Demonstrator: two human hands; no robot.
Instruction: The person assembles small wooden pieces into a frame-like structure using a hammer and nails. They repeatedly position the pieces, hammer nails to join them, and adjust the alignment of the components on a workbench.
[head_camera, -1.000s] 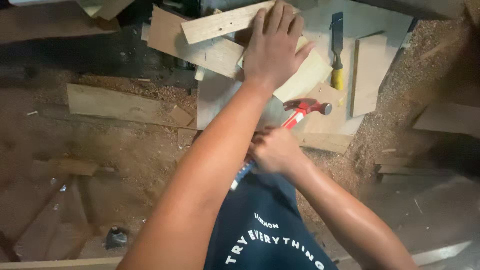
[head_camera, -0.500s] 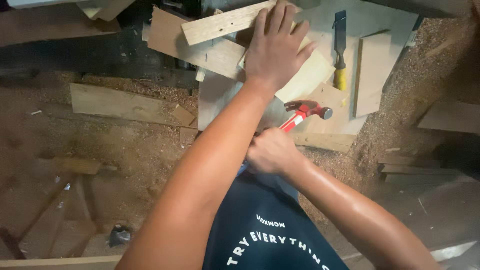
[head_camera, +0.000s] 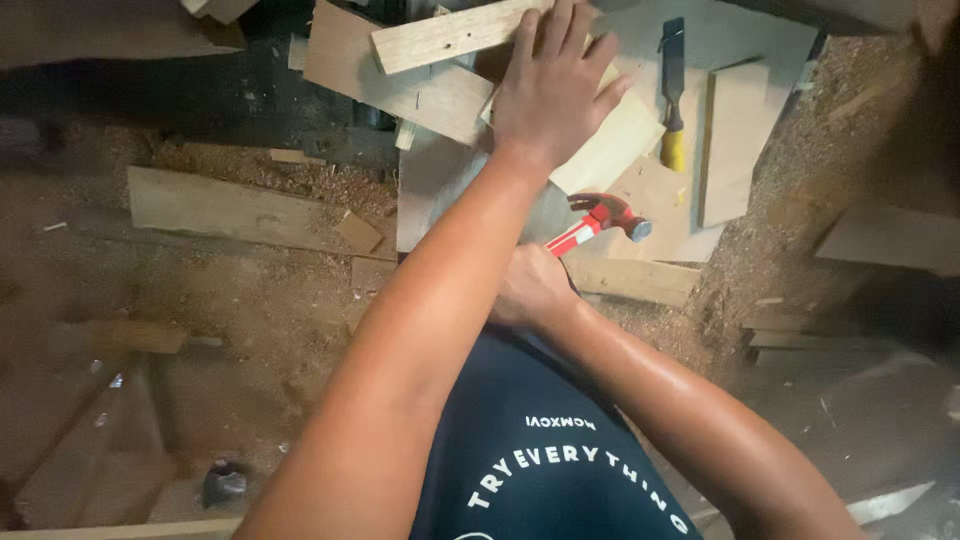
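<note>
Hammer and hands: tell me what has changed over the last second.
Very little. The right hand keeps its grip on the red-handled hammer, whose head has lifted and shifted slightly to the right. The left hand stays pressed flat on the pale wood piece, fingers spread over the strip above. The yellow-handled chisel and the loose boards lie where they were.

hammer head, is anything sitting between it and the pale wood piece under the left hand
Nothing visible does. The hammer, gripped by the right hand, has its head over bare board just below the pale wood piece that the left hand presses flat. The yellow-handled chisel lies off to the right, clear of that gap.
</note>
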